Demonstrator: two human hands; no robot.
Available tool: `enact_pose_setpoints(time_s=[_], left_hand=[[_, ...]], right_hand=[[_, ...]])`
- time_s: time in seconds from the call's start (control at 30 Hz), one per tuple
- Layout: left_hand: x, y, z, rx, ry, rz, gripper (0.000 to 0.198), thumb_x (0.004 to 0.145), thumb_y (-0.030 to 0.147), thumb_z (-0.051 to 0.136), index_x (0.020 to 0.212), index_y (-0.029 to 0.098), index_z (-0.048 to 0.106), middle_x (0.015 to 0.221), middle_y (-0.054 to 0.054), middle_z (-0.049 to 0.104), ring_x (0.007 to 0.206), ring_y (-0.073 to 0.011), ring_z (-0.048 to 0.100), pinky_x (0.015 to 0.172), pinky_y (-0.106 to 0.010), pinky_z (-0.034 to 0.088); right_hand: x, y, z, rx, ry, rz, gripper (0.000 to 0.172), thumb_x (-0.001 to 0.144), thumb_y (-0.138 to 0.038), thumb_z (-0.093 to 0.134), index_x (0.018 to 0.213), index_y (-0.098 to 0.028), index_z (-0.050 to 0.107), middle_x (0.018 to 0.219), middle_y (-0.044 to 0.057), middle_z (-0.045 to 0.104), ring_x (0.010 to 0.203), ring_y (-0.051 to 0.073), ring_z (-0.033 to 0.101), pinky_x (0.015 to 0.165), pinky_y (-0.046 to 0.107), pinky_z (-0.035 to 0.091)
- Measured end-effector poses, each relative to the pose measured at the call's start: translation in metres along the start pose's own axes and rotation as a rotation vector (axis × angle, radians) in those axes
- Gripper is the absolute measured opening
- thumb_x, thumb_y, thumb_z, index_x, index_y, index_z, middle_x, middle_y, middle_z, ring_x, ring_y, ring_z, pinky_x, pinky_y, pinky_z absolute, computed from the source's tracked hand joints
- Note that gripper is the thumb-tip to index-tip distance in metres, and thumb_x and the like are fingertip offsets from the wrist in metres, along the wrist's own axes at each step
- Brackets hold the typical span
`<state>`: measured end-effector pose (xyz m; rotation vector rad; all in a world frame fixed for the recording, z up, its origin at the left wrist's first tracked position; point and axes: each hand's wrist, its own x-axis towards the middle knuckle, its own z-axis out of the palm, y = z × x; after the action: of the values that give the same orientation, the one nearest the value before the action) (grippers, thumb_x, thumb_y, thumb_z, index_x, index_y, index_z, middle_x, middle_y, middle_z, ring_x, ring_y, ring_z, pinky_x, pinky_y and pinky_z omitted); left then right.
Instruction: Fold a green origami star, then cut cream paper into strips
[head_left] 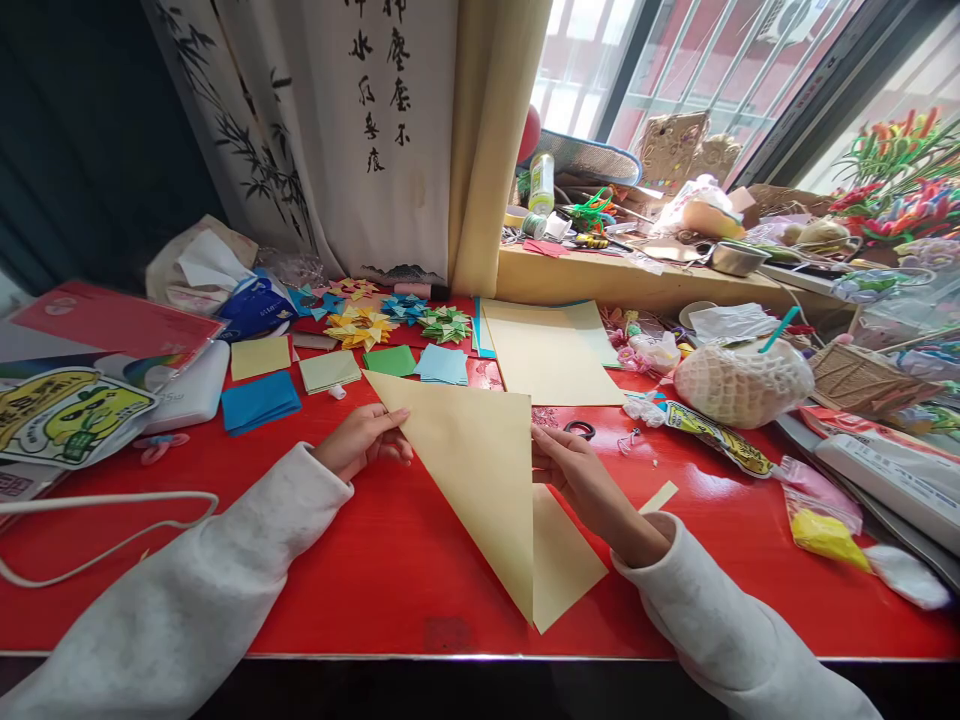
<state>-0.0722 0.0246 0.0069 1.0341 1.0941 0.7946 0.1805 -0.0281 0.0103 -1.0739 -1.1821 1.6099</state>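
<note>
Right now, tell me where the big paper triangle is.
In the head view, the paper triangle is in the middle, over the red table, with the left hand near its left corner and the right hand at its right edge.

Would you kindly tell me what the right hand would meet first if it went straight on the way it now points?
The right hand would first meet the pale yellow paper triangle that it touches; beyond, the light blue paper squares may lie in line, though depth is unclear.
</note>
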Motion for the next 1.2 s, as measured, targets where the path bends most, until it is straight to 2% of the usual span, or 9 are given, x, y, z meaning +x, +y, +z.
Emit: enact_pose_setpoints(time_s=[0.5,0.6,0.73,0.83,0.93,1.03,1.13,1.2], left_hand=[[0.0,-0.001,-0.002,-0.041,-0.013,-0.005,0.016,0.076,0.027,0.056,0.07,0.014,0.047,0.052,-0.003,0.062,0.047,-0.0112,0.059,0.048,-0.02,0.049],[-0.001,0.0,-0.001,-0.006,-0.018,-0.011,0.018,0.075,0.028,0.056,0.069,0.014,0.046,0.052,-0.004,0.062,0.047,-0.0115,0.059,0.049,-0.021,0.049],[-0.001,-0.002,-0.002,0.088,-0.107,-0.016,0.02,0.071,0.028,0.061,0.073,0.013,0.048,0.057,-0.004,0.062,0.053,-0.013,0.061,0.052,-0.022,0.05],[0.0,-0.002,-0.003,0.142,-0.103,0.075,0.033,0.068,0.028,0.062,0.094,0.015,0.046,0.081,-0.006,0.062,0.058,-0.0141,0.061,0.046,-0.023,0.05],[-0.001,-0.001,-0.004,0.223,0.063,0.24,0.054,0.068,0.028,0.059,0.115,0.023,0.033,0.118,-0.01,0.047,0.05,-0.0082,0.057,0.04,-0.023,0.048],[-0.003,0.0,-0.003,0.319,0.182,0.367,0.06,0.07,0.025,0.054,0.124,0.027,0.027,0.133,-0.01,0.029,0.05,-0.0043,0.053,0.043,-0.023,0.048],[-0.008,0.0,0.001,0.504,0.26,0.496,0.061,0.071,0.021,0.05,0.127,0.028,0.027,0.136,-0.009,0.025,0.052,-0.0037,0.049,0.047,-0.021,0.046],[-0.011,-0.001,0.004,0.664,0.255,0.592,0.057,0.072,0.018,0.047,0.126,0.028,0.032,0.138,-0.008,0.023,0.052,-0.0039,0.044,0.051,-0.022,0.045]], right_hand=[[-0.002,-0.003,0.003,-0.066,-0.021,-0.02,0.031,0.081,-0.029,0.045,0.108,-0.022,0.057,0.099,0.006,0.062,0.085,0.018,0.059,0.076,0.034,0.046],[-0.002,-0.002,0.006,-0.103,-0.033,-0.02,0.032,0.078,-0.026,0.048,0.11,-0.025,0.055,0.101,0.005,0.06,0.084,0.017,0.058,0.071,0.031,0.048],[-0.002,0.0,0.008,-0.121,-0.035,-0.043,0.033,0.076,-0.023,0.051,0.108,-0.025,0.053,0.094,0.004,0.06,0.078,0.015,0.058,0.06,0.024,0.046],[-0.001,0.001,0.007,-0.138,-0.055,-0.058,0.034,0.074,-0.018,0.05,0.107,-0.023,0.052,0.076,0.0,0.059,0.062,0.011,0.055,0.051,0.021,0.043],[0.0,0.002,0.006,-0.153,-0.069,-0.061,0.04,0.069,-0.012,0.049,0.108,-0.023,0.048,0.066,-0.003,0.053,0.051,0.007,0.048,0.046,0.02,0.04],[0.0,0.004,0.007,-0.18,-0.028,-0.109,0.04,0.07,-0.014,0.05,0.109,-0.023,0.045,0.074,-0.002,0.053,0.047,0.005,0.043,0.043,0.019,0.037],[-0.002,0.004,0.01,-0.218,0.006,-0.148,0.051,0.071,-0.019,0.052,0.118,-0.027,0.035,0.089,0.001,0.054,0.046,0.003,0.04,0.04,0.018,0.034],[-0.004,0.004,0.013,-0.245,0.002,-0.162,0.061,0.071,-0.021,0.054,0.124,-0.03,0.027,0.094,0.002,0.054,0.046,0.004,0.04,0.039,0.017,0.033]])
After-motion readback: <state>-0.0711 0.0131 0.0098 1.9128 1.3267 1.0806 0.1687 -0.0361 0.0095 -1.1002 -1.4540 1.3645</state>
